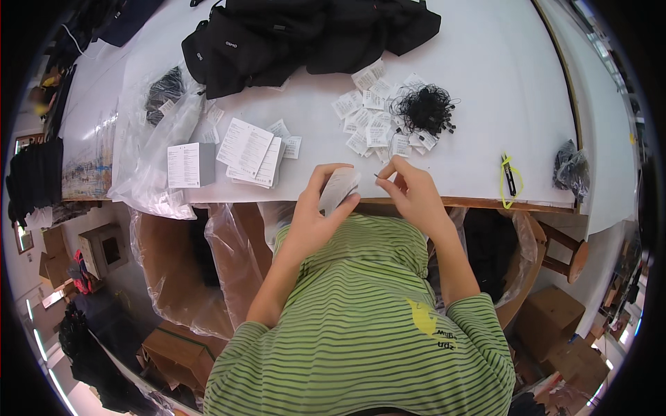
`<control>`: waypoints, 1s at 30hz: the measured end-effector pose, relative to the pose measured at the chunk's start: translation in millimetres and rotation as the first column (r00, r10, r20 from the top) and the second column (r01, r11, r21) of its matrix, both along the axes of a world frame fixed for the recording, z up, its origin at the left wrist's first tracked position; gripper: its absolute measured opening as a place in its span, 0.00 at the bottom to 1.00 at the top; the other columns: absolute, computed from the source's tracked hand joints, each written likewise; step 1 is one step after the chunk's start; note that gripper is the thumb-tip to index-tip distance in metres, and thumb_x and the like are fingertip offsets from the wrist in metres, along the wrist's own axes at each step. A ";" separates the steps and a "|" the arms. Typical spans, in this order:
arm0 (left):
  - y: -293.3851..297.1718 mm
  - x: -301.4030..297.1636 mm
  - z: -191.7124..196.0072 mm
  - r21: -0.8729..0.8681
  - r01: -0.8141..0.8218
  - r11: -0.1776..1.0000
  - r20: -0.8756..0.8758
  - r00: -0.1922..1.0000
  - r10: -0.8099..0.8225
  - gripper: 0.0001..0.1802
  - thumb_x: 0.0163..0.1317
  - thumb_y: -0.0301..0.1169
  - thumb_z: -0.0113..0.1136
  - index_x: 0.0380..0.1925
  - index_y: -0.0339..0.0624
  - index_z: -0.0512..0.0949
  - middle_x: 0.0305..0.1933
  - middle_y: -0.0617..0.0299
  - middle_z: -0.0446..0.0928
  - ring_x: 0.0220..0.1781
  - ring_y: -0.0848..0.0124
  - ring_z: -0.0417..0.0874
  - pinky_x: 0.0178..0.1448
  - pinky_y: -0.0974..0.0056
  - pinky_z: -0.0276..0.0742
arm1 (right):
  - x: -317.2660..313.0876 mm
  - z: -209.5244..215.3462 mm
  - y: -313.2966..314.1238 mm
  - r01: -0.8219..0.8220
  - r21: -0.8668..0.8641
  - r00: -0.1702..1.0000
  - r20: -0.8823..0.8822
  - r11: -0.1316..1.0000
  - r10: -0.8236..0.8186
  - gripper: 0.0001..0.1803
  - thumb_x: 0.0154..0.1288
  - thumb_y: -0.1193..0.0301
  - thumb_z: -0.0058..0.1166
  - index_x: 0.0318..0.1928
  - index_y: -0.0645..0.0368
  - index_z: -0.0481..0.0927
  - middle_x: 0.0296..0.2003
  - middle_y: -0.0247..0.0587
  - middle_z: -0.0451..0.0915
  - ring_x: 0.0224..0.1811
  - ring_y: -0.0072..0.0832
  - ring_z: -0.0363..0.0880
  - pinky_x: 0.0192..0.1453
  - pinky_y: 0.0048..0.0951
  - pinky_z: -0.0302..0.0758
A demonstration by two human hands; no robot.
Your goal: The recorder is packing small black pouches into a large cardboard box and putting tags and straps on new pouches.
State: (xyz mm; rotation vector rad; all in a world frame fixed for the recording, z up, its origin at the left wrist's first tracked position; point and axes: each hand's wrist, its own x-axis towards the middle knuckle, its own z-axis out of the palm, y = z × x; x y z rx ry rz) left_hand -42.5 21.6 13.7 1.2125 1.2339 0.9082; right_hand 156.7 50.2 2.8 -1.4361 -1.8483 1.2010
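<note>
One left hand [312, 211]: curled, with a white label [338, 187] gripped between thumb and fingers.
White label: held clear of the tabletop [499, 83], near its front edge and in front of a green striped shirt [347, 305].
One right hand [416, 194]: thumb and forefinger brought together; a thin dark piece [379, 178] is pinched at their tips, too small to be identified.
Both hands: kept apart, with the label and the dark piece facing each other across a small gap.
Label pile [374, 125]: spread loosely on the tabletop, just beyond the hands.
Black cords [424, 107]: heaped in a tangle at the right side of the pile, partly over it.
Card stacks: two are set to the left, a neat one [184, 166] and, just right of it, a fanned one [248, 147].
Clear plastic bag [132, 166]: crumpled at the far left of the stacks and draped over the near edge.
Black fabric items [277, 48]: heaped along the far side.
Cutter [510, 177]: laid near the right end, with a yellow loop [506, 202] attached.
Small clear packet [571, 172]: placed right of the cutter, with dark contents.
</note>
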 end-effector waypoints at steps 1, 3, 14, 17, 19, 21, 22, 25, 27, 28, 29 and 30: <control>0.0 2.3 0.3 0.056 -0.040 0.998 -0.008 0.999 0.041 0.20 0.58 0.24 0.62 0.51 0.38 0.72 0.43 0.64 0.74 0.44 0.77 0.74 0.51 0.73 0.68 | -5.8 4.7 -5.8 0.037 -0.126 0.979 -0.195 0.991 -0.061 0.07 0.60 0.77 0.56 0.33 0.62 0.70 0.21 0.37 0.71 0.21 0.26 0.69 0.27 0.29 0.65; 0.5 4.1 -2.5 0.108 -0.066 0.992 -0.009 0.998 0.067 0.17 0.59 0.23 0.61 0.49 0.36 0.74 0.42 0.64 0.74 0.43 0.78 0.74 0.49 0.73 0.68 | -17.6 1.1 -15.0 0.093 -0.067 0.931 -0.348 0.993 -0.111 0.05 0.63 0.77 0.55 0.34 0.61 0.72 0.17 0.34 0.64 0.18 0.18 0.61 0.24 0.22 0.60; -6.2 7.1 3.0 0.109 -0.164 0.980 -0.064 0.983 0.171 0.11 0.58 0.24 0.61 0.42 0.36 0.82 0.30 0.64 0.71 0.32 0.78 0.71 0.35 0.73 0.66 | -28.0 12.0 -17.9 0.191 0.090 0.966 -0.193 0.977 -0.171 0.06 0.59 0.73 0.60 0.32 0.60 0.76 0.13 0.30 0.55 0.15 0.18 0.50 0.20 0.25 0.50; -7.7 7.6 3.1 0.201 -0.151 0.968 -0.146 0.972 0.182 0.12 0.57 0.23 0.62 0.42 0.40 0.83 0.29 0.64 0.72 0.31 0.76 0.72 0.34 0.72 0.67 | -24.4 12.7 -15.8 0.142 0.043 0.973 -0.193 0.989 -0.131 0.06 0.58 0.72 0.60 0.32 0.60 0.76 0.11 0.32 0.55 0.15 0.20 0.49 0.20 0.26 0.50; -7.3 6.9 -1.2 0.429 -0.039 0.902 -0.299 0.937 0.183 0.15 0.54 0.20 0.62 0.43 0.45 0.84 0.29 0.64 0.73 0.31 0.73 0.73 0.34 0.71 0.68 | -23.0 10.8 -14.6 0.137 0.011 0.972 -0.195 0.991 -0.132 0.06 0.57 0.72 0.60 0.32 0.60 0.76 0.11 0.31 0.54 0.15 0.19 0.49 0.20 0.26 0.50; -7.2 5.4 -0.4 0.500 0.022 0.866 -0.368 0.910 0.190 0.16 0.52 0.19 0.64 0.42 0.46 0.85 0.30 0.64 0.74 0.31 0.73 0.74 0.35 0.71 0.69 | -21.9 8.0 -14.4 0.133 -0.017 0.972 -0.195 0.991 -0.134 0.07 0.57 0.72 0.60 0.32 0.60 0.76 0.11 0.30 0.53 0.15 0.18 0.49 0.20 0.25 0.50; -7.3 4.6 0.0 0.562 0.088 0.822 -0.433 0.878 0.202 0.18 0.50 0.18 0.65 0.41 0.46 0.85 0.31 0.64 0.75 0.32 0.74 0.75 0.37 0.72 0.70 | -21.5 6.5 -15.0 0.142 -0.074 0.959 -0.237 0.987 -0.156 0.06 0.57 0.72 0.61 0.32 0.59 0.77 0.12 0.29 0.53 0.15 0.18 0.50 0.20 0.25 0.50; -10.8 0.0 -0.8 0.494 0.054 0.868 -0.392 0.905 0.166 0.18 0.50 0.17 0.66 0.42 0.46 0.85 0.31 0.64 0.76 0.33 0.75 0.76 0.36 0.72 0.70 | -22.6 7.1 -17.3 0.167 -0.107 0.936 -0.294 0.980 -0.192 0.07 0.55 0.73 0.62 0.34 0.59 0.79 0.13 0.27 0.53 0.16 0.16 0.50 0.21 0.24 0.49; -14.9 0.6 1.5 0.408 -0.004 0.913 -0.284 0.950 0.131 0.18 0.50 0.17 0.66 0.42 0.46 0.85 0.31 0.65 0.76 0.33 0.76 0.76 0.36 0.72 0.70 | -23.4 8.1 -20.0 0.181 -0.080 0.928 -0.317 0.980 -0.197 0.07 0.55 0.73 0.63 0.35 0.58 0.81 0.13 0.26 0.53 0.16 0.15 0.50 0.21 0.24 0.49; -16.4 0.9 3.1 0.303 -0.044 0.952 -0.162 0.982 0.097 0.18 0.50 0.17 0.66 0.42 0.45 0.85 0.31 0.65 0.76 0.32 0.77 0.76 0.36 0.73 0.70 | -20.1 7.0 -21.2 0.159 -0.060 0.937 -0.304 0.985 -0.170 0.08 0.54 0.73 0.64 0.36 0.57 0.81 0.14 0.26 0.53 0.16 0.15 0.50 0.21 0.23 0.49; -16.5 0.9 3.9 0.316 -0.054 0.947 -0.170 0.979 0.112 0.18 0.50 0.17 0.66 0.42 0.45 0.85 0.31 0.65 0.76 0.32 0.77 0.76 0.36 0.73 0.70 | -17.1 6.6 -21.6 0.137 -0.040 0.946 -0.291 0.990 -0.143 0.08 0.54 0.74 0.65 0.36 0.57 0.82 0.14 0.26 0.53 0.16 0.15 0.49 0.21 0.23 0.49; -17.4 1.1 3.9 0.294 -0.040 0.955 -0.141 0.986 0.084 0.18 0.50 0.17 0.66 0.42 0.45 0.85 0.31 0.66 0.76 0.32 0.77 0.75 0.36 0.73 0.70 | -15.2 8.9 -22.4 0.128 -0.038 0.951 -0.279 0.991 -0.134 0.08 0.53 0.75 0.65 0.35 0.57 0.82 0.14 0.25 0.53 0.16 0.14 0.49 0.21 0.22 0.49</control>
